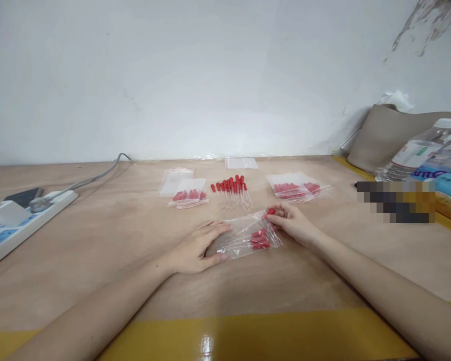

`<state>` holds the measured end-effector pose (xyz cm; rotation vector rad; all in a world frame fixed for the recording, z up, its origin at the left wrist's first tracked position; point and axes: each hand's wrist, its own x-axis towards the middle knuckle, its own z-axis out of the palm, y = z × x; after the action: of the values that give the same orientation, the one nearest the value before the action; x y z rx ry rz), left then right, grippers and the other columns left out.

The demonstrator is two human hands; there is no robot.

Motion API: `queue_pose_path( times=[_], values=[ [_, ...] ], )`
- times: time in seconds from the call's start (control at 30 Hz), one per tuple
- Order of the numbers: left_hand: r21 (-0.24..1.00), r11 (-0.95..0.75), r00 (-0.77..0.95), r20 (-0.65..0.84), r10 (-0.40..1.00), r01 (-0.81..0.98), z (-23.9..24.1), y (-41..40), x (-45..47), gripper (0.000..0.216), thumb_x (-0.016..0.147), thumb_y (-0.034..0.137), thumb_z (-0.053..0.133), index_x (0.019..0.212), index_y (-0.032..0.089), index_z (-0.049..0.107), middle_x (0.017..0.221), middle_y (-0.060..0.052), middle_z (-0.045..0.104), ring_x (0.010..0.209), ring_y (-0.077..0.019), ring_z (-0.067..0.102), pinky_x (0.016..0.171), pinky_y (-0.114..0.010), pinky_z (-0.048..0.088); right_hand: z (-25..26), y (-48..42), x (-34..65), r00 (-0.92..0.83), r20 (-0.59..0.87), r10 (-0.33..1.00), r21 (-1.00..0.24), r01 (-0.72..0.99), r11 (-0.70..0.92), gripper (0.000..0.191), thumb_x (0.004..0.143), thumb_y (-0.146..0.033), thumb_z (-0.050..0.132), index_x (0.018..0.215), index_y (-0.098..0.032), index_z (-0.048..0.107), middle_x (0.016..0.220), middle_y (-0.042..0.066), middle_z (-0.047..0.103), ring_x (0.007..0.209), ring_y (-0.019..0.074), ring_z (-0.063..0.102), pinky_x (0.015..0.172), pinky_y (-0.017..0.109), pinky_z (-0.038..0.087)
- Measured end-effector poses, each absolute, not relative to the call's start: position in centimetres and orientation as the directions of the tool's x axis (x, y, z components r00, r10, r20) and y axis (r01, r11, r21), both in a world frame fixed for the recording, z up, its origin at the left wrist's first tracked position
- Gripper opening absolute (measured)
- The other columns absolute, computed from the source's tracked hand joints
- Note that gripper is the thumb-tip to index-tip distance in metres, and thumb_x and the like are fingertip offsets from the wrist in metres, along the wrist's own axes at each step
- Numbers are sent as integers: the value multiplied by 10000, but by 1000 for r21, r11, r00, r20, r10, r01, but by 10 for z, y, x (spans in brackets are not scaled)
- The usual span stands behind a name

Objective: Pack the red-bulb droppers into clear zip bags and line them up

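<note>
In front of me a clear zip bag [240,235] lies on the table with several red-bulbed droppers [261,244] inside. My left hand [199,248] rests with fingers spread on the bag's closed left end. At the right end, by the bag's mouth, my right hand [288,220] pinches the red bulb of a dropper [271,211]; its thin stem points left into the bag. Just beyond the bag is a loose bunch of droppers [231,185], bulbs facing away. Filled bags lie at the left [188,195] and the right [298,186] of the bunch.
Flat clear bags [175,180] lie at the back left, and a white packet [241,163] sits by the wall. A power strip [26,220] with a grey cable is at far left. At right stand a water bottle [411,153] and a blurred-out dark object [396,202].
</note>
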<state>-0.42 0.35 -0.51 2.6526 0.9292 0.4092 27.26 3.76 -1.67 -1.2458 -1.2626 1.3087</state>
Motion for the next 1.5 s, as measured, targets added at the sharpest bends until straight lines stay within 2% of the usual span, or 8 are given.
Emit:
queue_pose_path(
  times=[0.13,0.4,0.57,0.73,0.9,1.03,1.2,1.5],
  values=[
    [378,-741,747,165,644,555,-6,4,-4,577,853,407,502,1359,241,279,1370,-59,390,1261,-258,335,1059,-442,264,-10,37,277,-278,-93,956,-973,227,-28,292,516,-319,746,682,-167,561,422,-81,494,414,77,490,416,197,416],
    [352,-741,746,151,648,572,-8,6,-5,569,858,421,494,1355,232,292,1389,-61,367,1281,-248,308,1073,-436,239,-11,36,272,-433,-121,893,-993,60,-105,326,620,-402,692,830,-154,659,614,-11,642,547,100,590,549,233,481],
    [352,-743,749,151,645,569,-7,5,-5,569,853,417,504,1354,236,304,1388,-69,372,1285,-244,311,1074,-447,232,-4,42,287,-372,-190,909,-957,278,-87,359,677,-366,645,954,-139,644,437,-65,505,331,35,368,336,154,240],
    [346,-741,754,126,644,575,-6,5,-4,532,858,429,498,1338,253,352,1418,-60,324,1307,-234,279,1083,-454,198,6,68,275,-145,20,989,-892,444,83,147,682,-284,604,733,-147,608,519,-31,540,424,70,443,410,192,337],
    [368,-744,758,138,637,558,-6,5,-4,507,853,423,508,1320,264,390,1420,-62,316,1303,-239,291,1079,-460,195,11,116,236,32,207,978,-675,728,119,202,695,-269,603,858,-151,624,813,51,649,769,154,592,708,260,437],
    [352,-749,763,131,633,561,-5,5,-4,512,851,420,509,1318,246,394,1415,-73,324,1302,-227,295,1080,-445,198,11,147,212,200,156,967,-711,703,-31,277,715,-356,591,896,-149,628,932,97,651,920,210,584,767,282,428],
    [348,-742,760,114,640,573,-4,4,-3,513,849,412,512,1318,239,396,1416,-75,323,1308,-224,281,1082,-442,192,2,164,201,279,98,955,-774,625,-103,196,702,-350,578,674,-161,624,679,75,640,749,205,599,640,268,437],
    [344,-754,764,138,630,559,-6,5,-3,510,852,430,499,1314,237,399,1413,-77,330,1301,-225,297,1078,-436,209,12,154,223,280,124,952,-917,399,2,211,773,-277,453,907,-134,531,672,21,593,480,83,525,456,191,410]
  ],
)
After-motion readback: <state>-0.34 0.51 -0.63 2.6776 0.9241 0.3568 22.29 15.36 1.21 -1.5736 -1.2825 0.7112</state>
